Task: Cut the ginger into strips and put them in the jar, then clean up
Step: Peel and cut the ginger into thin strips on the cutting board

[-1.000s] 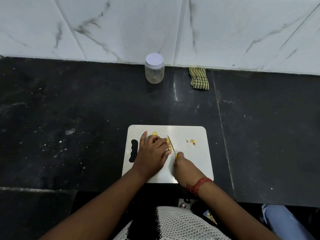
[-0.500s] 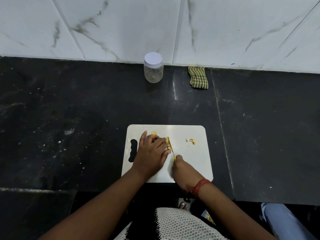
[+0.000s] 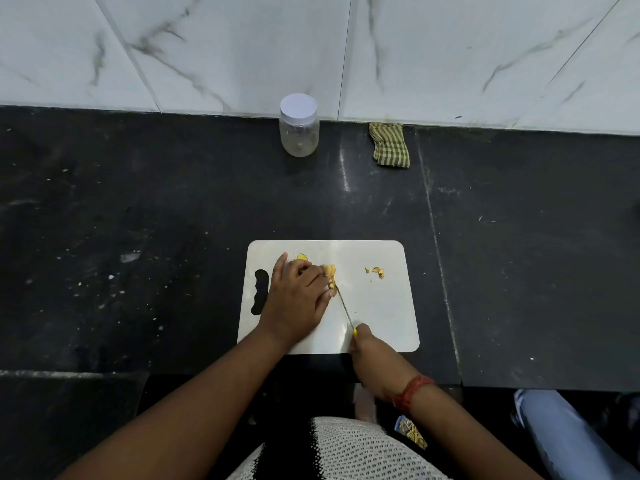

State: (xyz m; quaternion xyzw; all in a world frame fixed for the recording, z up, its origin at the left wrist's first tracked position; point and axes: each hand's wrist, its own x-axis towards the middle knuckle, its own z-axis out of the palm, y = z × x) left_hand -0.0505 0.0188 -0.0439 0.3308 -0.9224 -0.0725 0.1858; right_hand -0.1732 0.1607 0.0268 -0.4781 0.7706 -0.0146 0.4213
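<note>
A white cutting board (image 3: 381,306) lies on the black counter near its front edge. My left hand (image 3: 298,299) holds down a piece of yellow ginger (image 3: 330,274) with curled fingers on the board's left half. My right hand (image 3: 363,344) grips a knife (image 3: 344,308) by its yellow handle at the board's front edge, and the thin blade's tip meets the ginger beside my left fingers. A few cut ginger bits (image 3: 375,271) lie to the right, and one slice (image 3: 302,257) sits behind my left hand. A clear jar (image 3: 299,129) with a white lid on stands by the wall.
A folded green checked cloth (image 3: 389,145) lies against the marble wall, right of the jar. The black counter (image 3: 138,220) carries small white specks on its left side. A person's blue-clad leg (image 3: 561,431) shows at the lower right.
My right hand has drawn the knife back toward me, so the blade now reaches from the ginger to the board's front edge. My left hand stays on the ginger.
</note>
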